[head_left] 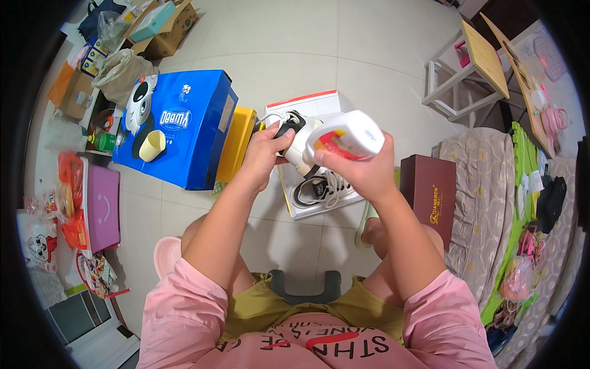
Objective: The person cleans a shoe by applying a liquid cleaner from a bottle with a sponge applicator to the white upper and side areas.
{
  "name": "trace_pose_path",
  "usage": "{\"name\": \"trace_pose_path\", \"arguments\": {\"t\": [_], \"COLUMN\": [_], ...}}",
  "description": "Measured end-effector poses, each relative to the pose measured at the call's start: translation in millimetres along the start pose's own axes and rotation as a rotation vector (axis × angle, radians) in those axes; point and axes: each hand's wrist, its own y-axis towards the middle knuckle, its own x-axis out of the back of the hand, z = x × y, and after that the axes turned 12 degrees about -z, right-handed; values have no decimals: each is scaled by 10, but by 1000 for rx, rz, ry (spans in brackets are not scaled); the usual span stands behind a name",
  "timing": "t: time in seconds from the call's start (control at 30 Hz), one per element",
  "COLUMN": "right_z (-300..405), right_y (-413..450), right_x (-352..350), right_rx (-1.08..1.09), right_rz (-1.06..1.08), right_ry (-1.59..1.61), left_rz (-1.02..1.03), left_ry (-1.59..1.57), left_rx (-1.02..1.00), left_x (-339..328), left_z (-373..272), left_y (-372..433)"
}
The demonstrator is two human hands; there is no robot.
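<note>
My left hand [265,157] grips a white canvas sneaker [302,138] with black trim and loose white laces. In my right hand [364,170] is a white plastic bottle [352,136] with a red and yellow label, tilted with its lower end towards the sneaker; its mouth is hard to make out. Beneath them a second sneaker [313,191], black and white with white laces, lies in an open white shoebox [302,213] on the tiled floor. A pale yellow cup [152,145] rests on the blue shoebox [198,129] left of my left hand.
A yellow box [235,143] stands beside the blue one. A dark red shoebox [428,193] is at right, near a patterned cushion [479,203]. Left are a purple bin [103,207] and a cloth bag [122,76]. A wooden stool [484,57] stands at upper right.
</note>
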Motion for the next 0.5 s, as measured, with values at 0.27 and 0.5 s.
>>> {"name": "trace_pose_path", "arguments": {"t": [0.27,0.5], "right_z": [-48,-25], "right_y": [51,38], "right_x": [-18,11], "right_rx": [130,67], "right_rz": [-105,-94], "right_ry": [-98,-117], "left_rz": [-26,-2], "left_ry": [51,40], "left_rx": [28,51], "left_x": [-5,24], "left_z": [-27,61], "left_y": [-34,59]}}
